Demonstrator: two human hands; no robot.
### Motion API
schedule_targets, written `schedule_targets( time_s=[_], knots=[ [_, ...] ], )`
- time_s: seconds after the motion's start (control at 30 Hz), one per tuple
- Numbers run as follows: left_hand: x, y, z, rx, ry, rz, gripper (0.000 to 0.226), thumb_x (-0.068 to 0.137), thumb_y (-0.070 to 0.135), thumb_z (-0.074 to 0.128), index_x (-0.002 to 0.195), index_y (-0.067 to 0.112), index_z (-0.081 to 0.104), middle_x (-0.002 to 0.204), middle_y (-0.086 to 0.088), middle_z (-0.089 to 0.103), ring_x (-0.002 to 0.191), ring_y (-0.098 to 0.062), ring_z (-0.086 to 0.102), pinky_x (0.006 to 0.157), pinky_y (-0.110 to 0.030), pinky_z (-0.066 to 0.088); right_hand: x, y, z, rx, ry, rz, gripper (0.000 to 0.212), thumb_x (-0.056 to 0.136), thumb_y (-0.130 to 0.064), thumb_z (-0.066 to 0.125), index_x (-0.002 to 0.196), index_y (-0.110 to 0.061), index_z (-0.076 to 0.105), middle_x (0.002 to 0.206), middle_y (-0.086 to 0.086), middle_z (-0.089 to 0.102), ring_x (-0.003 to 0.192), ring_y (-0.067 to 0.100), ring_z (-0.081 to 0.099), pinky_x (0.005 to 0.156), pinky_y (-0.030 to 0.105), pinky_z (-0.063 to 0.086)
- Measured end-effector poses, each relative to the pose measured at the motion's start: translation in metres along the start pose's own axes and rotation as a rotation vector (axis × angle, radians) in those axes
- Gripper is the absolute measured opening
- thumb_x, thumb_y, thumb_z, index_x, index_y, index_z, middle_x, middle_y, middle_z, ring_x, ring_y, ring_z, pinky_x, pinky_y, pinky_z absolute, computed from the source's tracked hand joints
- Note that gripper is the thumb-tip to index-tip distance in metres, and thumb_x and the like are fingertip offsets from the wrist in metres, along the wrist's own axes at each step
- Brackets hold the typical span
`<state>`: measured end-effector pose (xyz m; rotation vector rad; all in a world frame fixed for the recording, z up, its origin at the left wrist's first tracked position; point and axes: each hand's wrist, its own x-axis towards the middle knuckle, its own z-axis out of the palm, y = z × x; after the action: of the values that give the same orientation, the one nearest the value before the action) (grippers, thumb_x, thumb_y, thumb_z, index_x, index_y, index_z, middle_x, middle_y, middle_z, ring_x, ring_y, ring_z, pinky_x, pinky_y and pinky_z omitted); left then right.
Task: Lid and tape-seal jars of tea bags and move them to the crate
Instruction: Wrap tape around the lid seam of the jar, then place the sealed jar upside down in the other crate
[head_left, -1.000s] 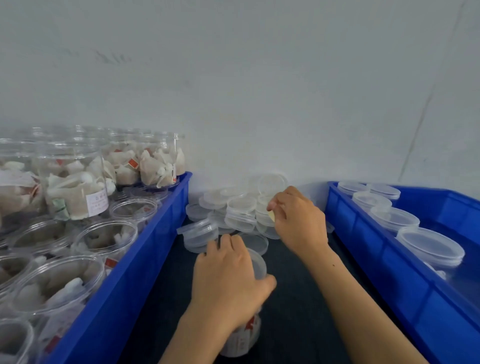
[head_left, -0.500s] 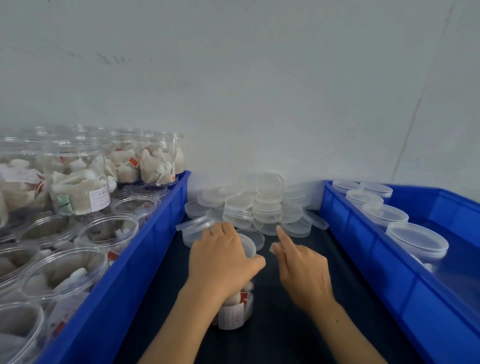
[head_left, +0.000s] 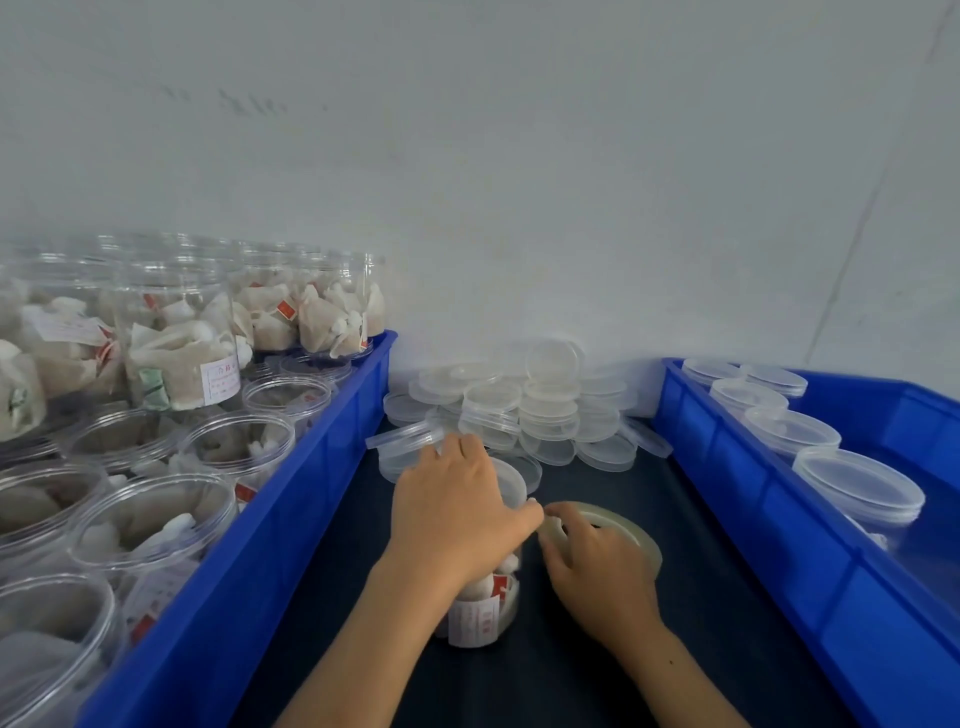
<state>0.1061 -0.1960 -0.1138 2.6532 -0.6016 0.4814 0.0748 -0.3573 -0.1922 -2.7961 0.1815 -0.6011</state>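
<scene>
Fingers (head_left: 457, 483) of left hand (head_left: 452, 514) grip clear cylindrical jar (head_left: 483, 608); right hand (head_left: 597, 566) pinches glossy tape roll (head_left: 631, 530).

Only a narrow dark lane (head_left: 597, 670) runs between the two blue crates (head_left: 291, 519) (head_left: 779, 519). Loose lids (head_left: 524, 410) pile up at its far end against the wall.

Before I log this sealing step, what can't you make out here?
All in the head view:
- Jar: the left hand covers its lid, so the seating is hidden.
- Tape roll: the right hand hides its near side; no free end can be seen.
- Jar label: print too small and blurred.
- Right crate: cut off by the edge.
</scene>
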Motion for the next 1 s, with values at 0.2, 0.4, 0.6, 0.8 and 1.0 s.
schedule_targets(
  time_s=[0.2,0.4,0.6,0.8,1.0],
  knots=[
    [-0.001,0.002,0.000,-0.005,0.035,-0.017,0.051,0.085,0.065,0.045,0.108,0.020,0.042,0.105,0.006,0.044,0.091,-0.012,0.037,0.072,-0.029,0.033,0.000,-0.006,0.006,-0.049,-0.034,0.036,0.028,0.099,-0.046,0.038,0.124,-0.033,0.041,0.079,-0.003,0.068,0.072,0.011,0.064,0.067,0.031,0.051],
    [0.001,0.005,0.002,-0.009,0.047,-0.032,0.050,0.082,0.063,0.049,0.109,0.021,0.044,0.099,0.008,0.041,0.090,-0.012,0.039,0.071,-0.028,0.032,0.001,-0.011,0.013,-0.118,0.014,0.068,0.027,0.097,-0.045,0.037,0.115,-0.029,0.047,0.076,-0.005,0.066,0.070,0.012,0.063,0.070,0.032,0.051],
    [0.012,0.002,0.006,-0.051,0.049,0.027,0.045,0.081,0.064,0.051,0.107,0.028,0.047,0.107,0.010,0.050,0.097,-0.012,0.050,0.076,-0.029,0.041,0.001,-0.009,0.014,-0.309,-0.005,-0.016,0.041,0.099,-0.046,0.028,0.132,-0.028,0.045,0.106,-0.004,0.067,0.100,0.019,0.059,0.094,0.037,0.036],
    [0.013,-0.024,-0.001,-1.090,0.031,-0.015,0.080,0.054,0.087,0.058,0.120,0.043,0.047,0.127,0.029,0.048,0.117,0.015,0.046,0.098,-0.019,0.039,-0.005,-0.016,-0.007,0.130,0.137,-0.116,0.048,0.099,-0.052,0.023,0.141,-0.039,0.042,0.139,-0.017,0.041,0.125,0.006,0.039,0.105,0.031,0.033],
    [0.003,-0.081,0.007,-1.169,-0.523,0.045,0.123,0.041,0.054,0.092,0.141,0.047,0.022,0.134,0.024,0.054,0.126,0.001,0.051,0.098,-0.021,0.045,-0.014,-0.046,-0.009,1.224,-0.051,-0.086,0.082,0.085,-0.059,0.054,0.150,-0.044,0.007,0.152,-0.021,0.029,0.136,-0.004,0.036,0.108,0.024,0.039]
  ],
)
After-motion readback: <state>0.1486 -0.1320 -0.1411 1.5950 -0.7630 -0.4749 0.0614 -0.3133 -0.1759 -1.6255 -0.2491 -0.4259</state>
